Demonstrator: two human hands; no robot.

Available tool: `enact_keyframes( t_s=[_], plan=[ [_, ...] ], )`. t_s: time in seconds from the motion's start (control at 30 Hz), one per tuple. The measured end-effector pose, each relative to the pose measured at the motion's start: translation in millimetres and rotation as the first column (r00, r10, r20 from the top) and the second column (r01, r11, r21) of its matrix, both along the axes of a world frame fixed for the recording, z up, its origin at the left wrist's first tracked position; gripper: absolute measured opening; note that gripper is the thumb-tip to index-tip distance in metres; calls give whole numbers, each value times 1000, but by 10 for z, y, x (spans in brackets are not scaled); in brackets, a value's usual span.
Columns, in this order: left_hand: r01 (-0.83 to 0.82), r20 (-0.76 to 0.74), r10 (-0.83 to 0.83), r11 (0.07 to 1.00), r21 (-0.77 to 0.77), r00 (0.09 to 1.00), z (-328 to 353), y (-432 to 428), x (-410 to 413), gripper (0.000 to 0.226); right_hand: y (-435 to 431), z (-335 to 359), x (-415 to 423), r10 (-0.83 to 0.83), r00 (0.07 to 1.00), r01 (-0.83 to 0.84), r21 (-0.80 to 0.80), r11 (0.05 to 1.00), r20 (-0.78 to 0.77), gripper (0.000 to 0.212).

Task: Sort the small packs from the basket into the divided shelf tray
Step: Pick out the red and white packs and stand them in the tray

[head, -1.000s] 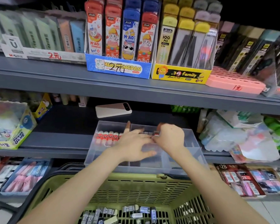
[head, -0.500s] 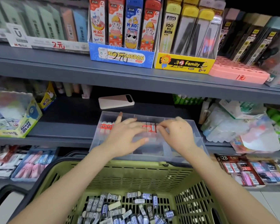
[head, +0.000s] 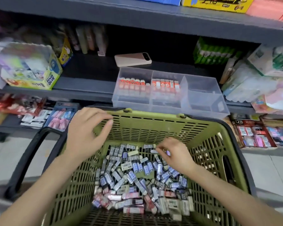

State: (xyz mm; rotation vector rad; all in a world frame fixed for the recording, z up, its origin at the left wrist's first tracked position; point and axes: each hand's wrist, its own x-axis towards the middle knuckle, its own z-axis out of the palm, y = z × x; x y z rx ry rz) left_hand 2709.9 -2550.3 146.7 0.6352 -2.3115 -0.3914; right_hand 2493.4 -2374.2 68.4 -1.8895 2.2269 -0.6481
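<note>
Moved from tray (head: 203, 88) to basket (head: 153, 116): left hand (head: 87, 132) spread by rim, right hand (head: 176, 155) pinching pack (head: 167, 153).

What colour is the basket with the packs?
The basket is olive green; head view shows it best.

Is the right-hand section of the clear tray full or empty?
Empty. The right-hand section of the clear tray shows only bare plastic; the left and middle sections each hold a row of red packs.
</note>
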Motion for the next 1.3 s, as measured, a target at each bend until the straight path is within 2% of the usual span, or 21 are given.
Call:
enact_keyframes(
  t_s=[0.03,0.07,0.13,0.2,0.3,0.47,0.53,0.6,0.63,0.7,0.77,0.83,0.87,0.9,0.93,0.97,1.0,1.03,1.1,1.2,1.3],
  plan=[
    [5,37,-6,999,43,999,-52,36,90,29,55,-94,52,26,996,-48,257,965,87,17],
    [13,78,-21,996,91,997,-97,69,164,32,113,-202,100,44,987,-113,465,878,156,18],
    [34,171,-66,983,183,983,-173,147,266,38,235,-388,217,94,981,-182,662,727,167,22],
    [46,239,-108,967,252,965,-236,214,314,44,344,-513,318,135,988,-142,752,644,71,23],
    [60,283,-151,951,304,947,-322,277,315,33,492,-631,385,209,975,-61,819,571,-73,21],
    [108,332,-250,913,393,910,-450,415,242,26,638,-651,339,230,968,-66,786,615,-98,18],
    [113,370,-302,884,454,879,-501,492,191,23,618,-586,316,141,989,-65,750,658,-39,13],
    [86,391,-360,819,567,847,-565,588,117,23,535,-449,279,-123,967,-57,661,748,222,5],
    [64,395,-396,769,636,829,-588,651,75,28,471,-348,286,-271,857,-59,605,794,439,4],
    [42,379,-487,655,754,787,-630,787,-6,44,334,-147,336,-382,484,-91,480,873,787,11],
    [69,291,-556,537,841,779,-675,914,-76,43,232,-22,390,-362,218,-135,395,909,906,22],
    [54,174,-522,392,918,835,-692,1000,-109,32,216,5,397,-359,99,-180,371,911,928,26],
    [33,145,-485,340,940,863,-702,1012,-115,29,247,-21,379,-375,125,-200,394,897,918,25],
    [7,144,-448,318,948,883,-706,1004,-117,27,304,-76,356,-387,269,-210,446,870,882,22],
    [-15,144,-416,297,955,898,-705,980,-113,24,378,-148,336,-360,528,-203,525,826,769,21],
    [-27,128,-389,255,966,912,-699,949,-108,22,461,-251,310,-253,809,-161,613,774,532,21],
    [-29,103,-370,200,979,923,-690,909,-105,19,526,-358,294,-79,965,-114,672,731,250,24],
    [-30,80,-355,145,989,931,-675,870,-108,16,576,-451,292,83,996,-83,700,709,34,29],
    [-51,67,-320,59,997,945,-662,819,-125,12,631,-616,294,262,956,-93,715,692,-129,38],
    [-79,51,-218,-122,989,975,-674,802,-151,11,625,-756,283,402,891,-157,689,708,-210,37],
    [-99,66,-131,-266,959,989,-695,789,-154,16,605,-763,276,377,906,-171,645,744,-195,26]
  ],
)
